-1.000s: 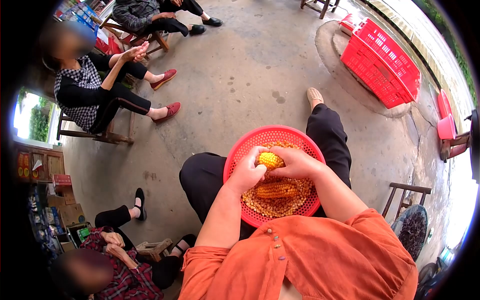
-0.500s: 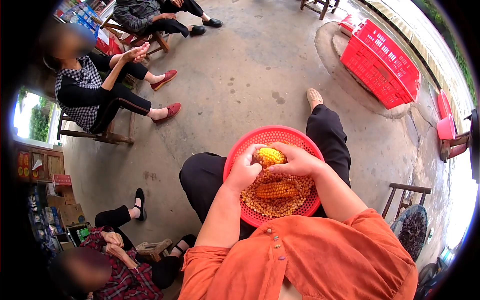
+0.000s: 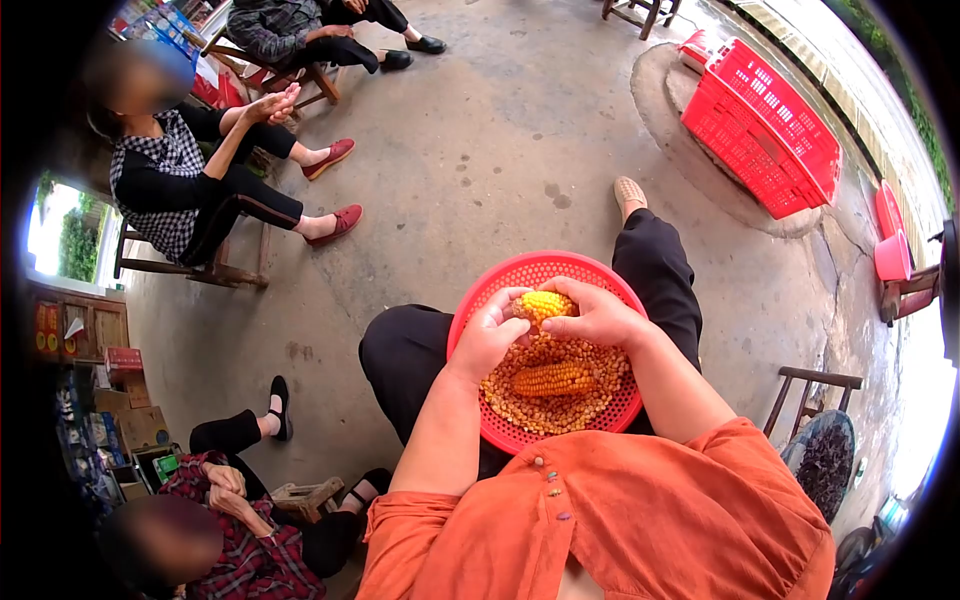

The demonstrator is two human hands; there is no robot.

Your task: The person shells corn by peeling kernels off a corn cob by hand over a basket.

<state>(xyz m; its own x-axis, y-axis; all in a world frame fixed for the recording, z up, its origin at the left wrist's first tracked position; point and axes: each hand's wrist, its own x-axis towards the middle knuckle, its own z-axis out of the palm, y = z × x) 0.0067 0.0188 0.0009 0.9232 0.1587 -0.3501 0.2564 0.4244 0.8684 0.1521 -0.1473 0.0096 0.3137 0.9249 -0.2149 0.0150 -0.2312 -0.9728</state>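
A red perforated basket (image 3: 625, 408) rests on my lap, with many loose corn kernels (image 3: 535, 416) in it. Over its far half, my left hand (image 3: 490, 335) and my right hand (image 3: 600, 318) are closed around a yellow ear of corn (image 3: 541, 305). Both thumbs press against the near side of the ear, and the other fingers are partly hidden behind it. A second, more orange ear of corn (image 3: 553, 379) lies on the kernels just below my hands, touched by neither.
Seated people are on the left, one in a checked top (image 3: 160, 190), another in a plaid shirt (image 3: 225, 540). A red plastic crate (image 3: 765, 130) stands at the upper right. To my right are a wooden chair (image 3: 820, 377) and a basin of dark material (image 3: 825, 465).
Both thumbs have shifted slightly on the ear of corn, and the ear has moved a little upward between my hands. The people nearby look the same.
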